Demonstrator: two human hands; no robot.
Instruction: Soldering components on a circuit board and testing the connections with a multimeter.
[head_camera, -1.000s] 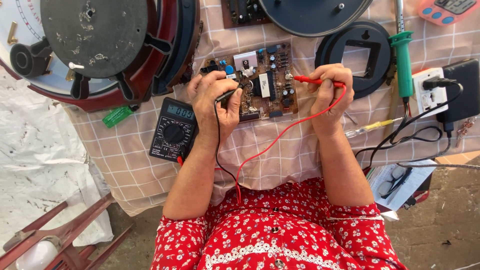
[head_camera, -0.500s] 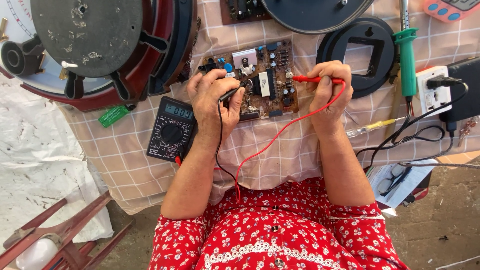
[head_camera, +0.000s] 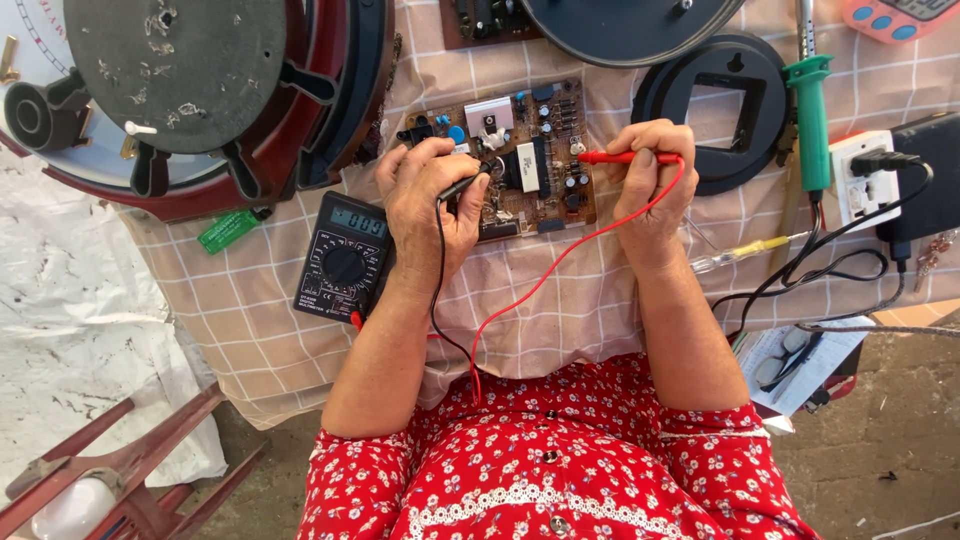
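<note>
A brown circuit board (head_camera: 530, 150) with several capacitors and a transformer lies on the checked cloth in front of me. My left hand (head_camera: 425, 205) grips a black test probe (head_camera: 462, 185) whose tip touches the board near its middle. My right hand (head_camera: 650, 185) pinches a red test probe (head_camera: 610, 157) pointing left onto the board's right side. Black and red leads run down toward my chest and back to a black digital multimeter (head_camera: 343, 257) lying just left of my left wrist.
A large round red and dark grey appliance base (head_camera: 200, 80) fills the upper left. A black ring part (head_camera: 715, 100), a green-handled soldering iron (head_camera: 810, 110), a white power strip (head_camera: 862, 180), a yellow screwdriver (head_camera: 745, 252) and tangled black cables lie at right.
Both hands hold their probes on the board as before; only slight shifts of the hands and view.
</note>
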